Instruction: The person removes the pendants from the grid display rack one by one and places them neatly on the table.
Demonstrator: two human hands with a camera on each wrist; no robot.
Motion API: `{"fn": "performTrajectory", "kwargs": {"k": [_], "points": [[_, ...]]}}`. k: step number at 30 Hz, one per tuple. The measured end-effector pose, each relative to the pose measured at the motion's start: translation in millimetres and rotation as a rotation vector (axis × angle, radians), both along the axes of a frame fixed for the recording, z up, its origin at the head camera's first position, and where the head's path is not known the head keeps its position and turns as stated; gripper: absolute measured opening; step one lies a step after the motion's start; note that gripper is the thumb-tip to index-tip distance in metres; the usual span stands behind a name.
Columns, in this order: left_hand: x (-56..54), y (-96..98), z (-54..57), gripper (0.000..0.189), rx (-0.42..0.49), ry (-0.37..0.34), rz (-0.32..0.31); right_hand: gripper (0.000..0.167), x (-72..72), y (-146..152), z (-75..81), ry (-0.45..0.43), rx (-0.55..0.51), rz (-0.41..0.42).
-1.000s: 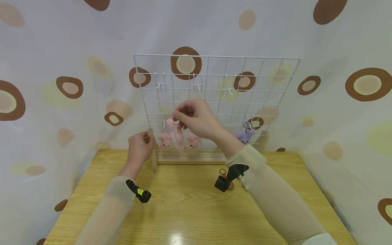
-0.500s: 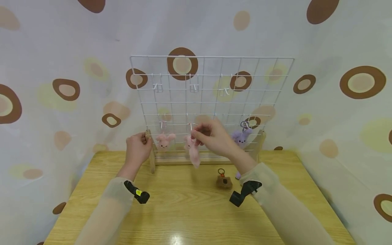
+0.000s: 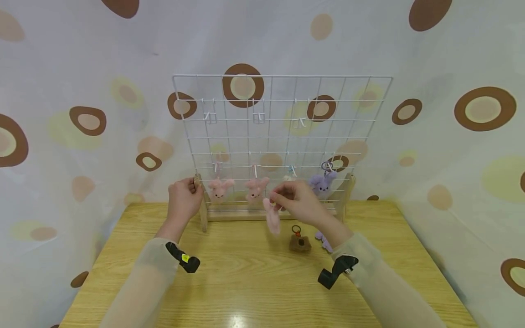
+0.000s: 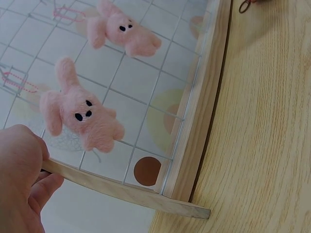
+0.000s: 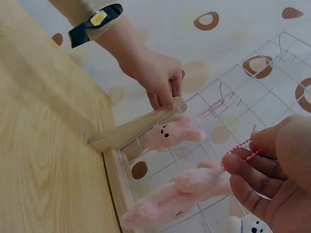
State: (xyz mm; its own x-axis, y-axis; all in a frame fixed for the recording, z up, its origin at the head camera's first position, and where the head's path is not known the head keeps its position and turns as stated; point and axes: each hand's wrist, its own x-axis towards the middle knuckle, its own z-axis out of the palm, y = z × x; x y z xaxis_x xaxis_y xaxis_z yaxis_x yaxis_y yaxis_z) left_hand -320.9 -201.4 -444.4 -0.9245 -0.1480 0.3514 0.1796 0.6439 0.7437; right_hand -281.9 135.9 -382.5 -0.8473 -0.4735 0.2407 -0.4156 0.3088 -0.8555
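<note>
My right hand (image 3: 297,202) pinches the pink bead chain (image 5: 237,145) of a pink plush bunny keychain (image 3: 272,217), which dangles in front of the wire grid rack (image 3: 283,136). In the right wrist view that bunny (image 5: 170,199) lies sideways below the fingertips. My left hand (image 3: 185,200) grips the top of the rack's left wooden upright (image 4: 112,187). Two more pink plush bunnies hang on hooks: a left bunny (image 4: 80,114) and a middle bunny (image 4: 127,30). A white plush (image 5: 252,224) on a blue chain hangs partly hidden behind my right hand.
A purple plush bunny (image 3: 322,183) hangs at the rack's right. Three white hooks sit higher on the grid, among them a middle hook (image 3: 259,117). On the wooden table (image 3: 229,273) lie a brown plush keychain (image 3: 300,244) and a purple plush (image 3: 325,242) near my right wrist.
My right hand has moved right and down across the rack with the held pink bunny, uncovering the middle bunny. The left hand keeps its grip on the upright.
</note>
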Motion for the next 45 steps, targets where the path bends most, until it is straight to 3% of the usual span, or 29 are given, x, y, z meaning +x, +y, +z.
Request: {"fn": "performTrajectory", "kwargs": {"k": [15, 34, 45], "points": [[0.6, 1.8, -0.8, 0.026, -0.011, -0.012, 0.028, 0.014, 10.6, 21.5, -37.6, -0.013, 0.017, -0.041], [1.1, 0.7, -0.8, 0.023, -0.023, 0.008, 0.034, 0.015, 32.3, 29.2, -65.6, -0.110, 0.065, -0.112], [1.0, 2.0, -0.5, 0.023, -0.018, 0.019, 0.028, 0.018, 18.0, 2.6, -91.4, -0.172, -0.024, -0.112]]}}
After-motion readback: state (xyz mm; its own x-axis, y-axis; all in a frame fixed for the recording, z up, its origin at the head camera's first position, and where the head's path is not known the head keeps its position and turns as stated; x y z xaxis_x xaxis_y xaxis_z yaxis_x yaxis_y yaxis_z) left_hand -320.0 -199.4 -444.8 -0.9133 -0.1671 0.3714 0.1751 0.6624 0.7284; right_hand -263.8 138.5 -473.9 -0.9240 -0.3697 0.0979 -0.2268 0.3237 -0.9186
